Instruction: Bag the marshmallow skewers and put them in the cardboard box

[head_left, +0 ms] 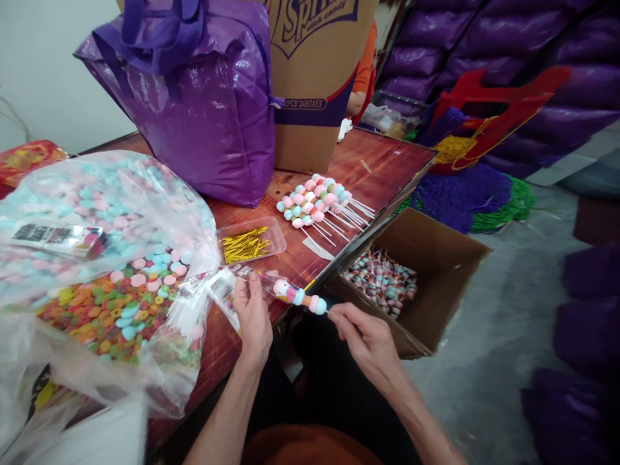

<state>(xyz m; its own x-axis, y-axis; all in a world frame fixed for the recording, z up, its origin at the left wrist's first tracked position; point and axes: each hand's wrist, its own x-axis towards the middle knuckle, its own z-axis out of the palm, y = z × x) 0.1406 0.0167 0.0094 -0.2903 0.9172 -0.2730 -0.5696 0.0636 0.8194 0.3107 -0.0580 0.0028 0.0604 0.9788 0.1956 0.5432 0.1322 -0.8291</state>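
One big clear plastic bag (167, 181) fills my left side, its pastel candies and gummy rings (104, 310) far too many to count. One purple bag (213, 123) stands behind it, then one plastic tray (279, 236) of gold twist ties (245, 245). I see the left hand (254, 316) pinching one end of a single printed wrapper (276, 282). The wrapper covers part of one candy skewer (310, 301), strung between both hands just past the table's near edge. One tall carton (305, 145) rises at the back; before it lie perhaps eight or nine unwrapped skewers (314, 200), overlapping too closely for me to be sure, sticks pointing to the right edge. A strip of tabletop (290, 258) separates them from the tray. The right hand (365, 329) pinches the skewer's stick tip, fingers curled. Beside it sits one open carton (453, 278) of wrapped skewers (382, 281), uncountable, with grey floor (504, 336) stretching beyond its rim.
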